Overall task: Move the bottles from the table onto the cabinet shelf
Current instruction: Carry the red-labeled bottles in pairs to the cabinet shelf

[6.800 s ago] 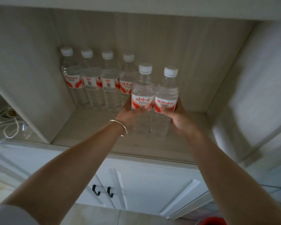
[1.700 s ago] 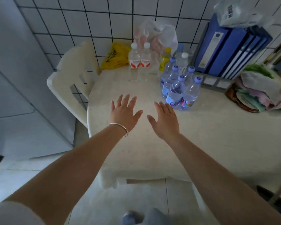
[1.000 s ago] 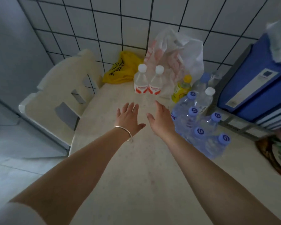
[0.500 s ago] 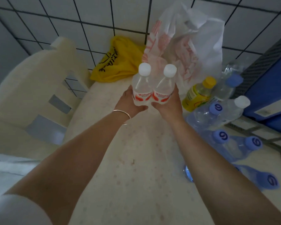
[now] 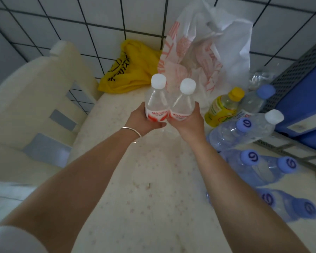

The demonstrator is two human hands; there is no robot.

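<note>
Two clear water bottles with white caps and red-and-white labels stand side by side near the back of the table (image 5: 135, 179). My left hand (image 5: 142, 121) grips the left bottle (image 5: 156, 103) around its label. My right hand (image 5: 186, 123) grips the right bottle (image 5: 183, 105) the same way. Several blue-capped bottles (image 5: 248, 159) are grouped at the right of the table, with a white-capped clear bottle (image 5: 263, 125) and a yellow-capped bottle (image 5: 223, 108) behind them. The cabinet shelf is out of view.
A white plastic bag (image 5: 208, 52) and a yellow bag (image 5: 133, 70) lie against the tiled wall behind the bottles. A cream plastic chair (image 5: 35, 99) stands at the table's left. A blue box in a grey crate (image 5: 303, 99) sits at the right.
My open hands reached across the table and closed around the two red-labelled bottles. Since half a second ago the bottles have come slightly toward me.
</note>
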